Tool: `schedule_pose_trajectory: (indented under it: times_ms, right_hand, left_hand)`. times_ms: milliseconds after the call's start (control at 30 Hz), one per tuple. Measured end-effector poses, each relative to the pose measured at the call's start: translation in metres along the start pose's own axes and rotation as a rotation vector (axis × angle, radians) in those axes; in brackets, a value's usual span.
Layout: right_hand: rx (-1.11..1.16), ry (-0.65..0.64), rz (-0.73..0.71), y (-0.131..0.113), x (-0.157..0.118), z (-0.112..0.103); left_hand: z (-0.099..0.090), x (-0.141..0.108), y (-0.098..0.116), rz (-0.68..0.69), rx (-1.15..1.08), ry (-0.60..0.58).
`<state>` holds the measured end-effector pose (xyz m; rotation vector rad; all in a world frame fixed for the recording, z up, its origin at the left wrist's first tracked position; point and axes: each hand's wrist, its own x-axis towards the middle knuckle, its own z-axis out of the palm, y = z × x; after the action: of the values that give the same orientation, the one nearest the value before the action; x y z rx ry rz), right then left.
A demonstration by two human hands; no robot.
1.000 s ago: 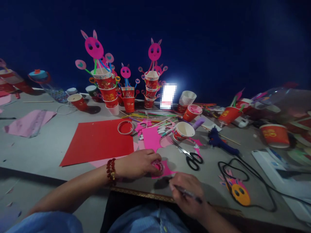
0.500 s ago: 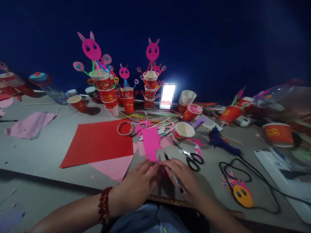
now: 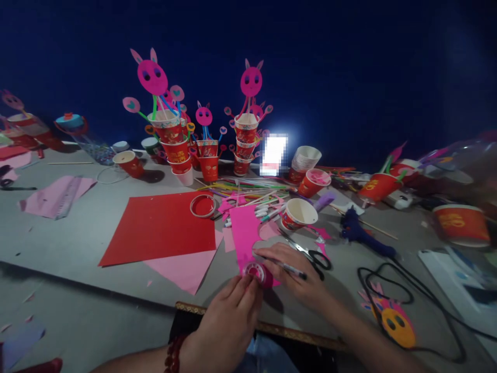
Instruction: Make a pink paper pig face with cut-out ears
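My left hand (image 3: 235,311) has its fingers closed on a small tape roll (image 3: 254,269), tilted so that its pale ring faces up. Magenta paper shows through and beside the ring. Between the fingers of my right hand (image 3: 298,264) lies a black-and-white pen (image 3: 292,269), slanting back toward the wrist. The right fingertips are just above and right of the roll. A bright pink paper sheet (image 3: 244,228) with curved cut-outs on its right side lies under and beyond the hands. Scissors (image 3: 306,251) with black handles lie open beside my right hand, partly hidden by it.
Red paper (image 3: 159,228) lies at left, with a wider tape ring (image 3: 203,205) on it. Stacked red cups (image 3: 174,150) with pink paper faces stand behind. A paper cup (image 3: 298,213), a blue glue gun (image 3: 361,235) with a looping cord and an orange paper face (image 3: 398,326) are right.
My left hand has drawn back and turned, bringing the tape roll into view. My right hand has moved slightly away, and the pen now lies flatter. The view has shifted a little left.
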<state>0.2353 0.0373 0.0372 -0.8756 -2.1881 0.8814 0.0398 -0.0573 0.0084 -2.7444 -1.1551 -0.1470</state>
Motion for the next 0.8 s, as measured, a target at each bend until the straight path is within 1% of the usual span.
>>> schedule_pose_trajectory:
  times_ms: [133, 233, 333, 400, 567, 700, 800]
  right_hand:
    - [0.099, -0.15, 0.08, -0.001, 0.038, 0.0]
    - [0.101, -0.265, 0.066, 0.001, 0.063, 0.009]
    - [0.114, -0.421, 0.035, 0.005, 0.079, 0.019]
    - [0.146, -0.503, 0.026, 0.009, 0.086, 0.026]
    - [0.179, -0.642, 0.023, 0.017, 0.097, 0.036]
    - [0.159, -0.693, 0.039, 0.015, 0.099, 0.039]
    - [0.154, -0.751, 0.01, 0.013, 0.101, 0.04]
  left_hand:
    - [-0.003, 0.001, 0.007, -0.028, 0.032, 0.021]
    - [-0.001, 0.003, 0.011, -0.033, 0.038, 0.045]
    - [0.0, 0.004, 0.014, -0.034, 0.04, 0.064]
    - [0.001, 0.004, 0.014, -0.033, 0.039, 0.062]
    - [-0.002, 0.003, 0.012, -0.022, 0.033, 0.055]
    - [-0.003, 0.006, 0.01, -0.025, 0.026, 0.063]
    - [-0.004, 0.007, 0.009, -0.02, 0.033, 0.075]
